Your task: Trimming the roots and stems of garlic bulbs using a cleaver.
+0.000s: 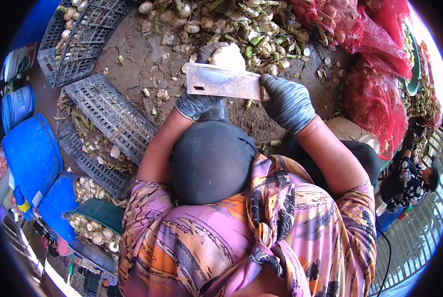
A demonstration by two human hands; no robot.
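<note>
In my right hand (287, 100), in a grey striped glove, is the handle of a broad cleaver (226, 83). Its wide metal blade points left, across the front of my left hand (197, 103). That hand, gloved too, is closed around a large whitish vegetable bulb (229, 57), just beyond the blade's upper edge. The blade hides part of the left hand, and I cannot tell whether it touches the bulb. Below the hands, a dark rounded shape like my covered knee (212, 161) rises from the muddy ground (142, 64).
Beyond my hands lies a heap of bulbs with green stalks (261, 34). Red mesh sacks (375, 106) stand at right. Black plastic crates (110, 111) and blue barrels (33, 151) fill the left. Another person (407, 180) is at far right, beside a metal grating (419, 237).
</note>
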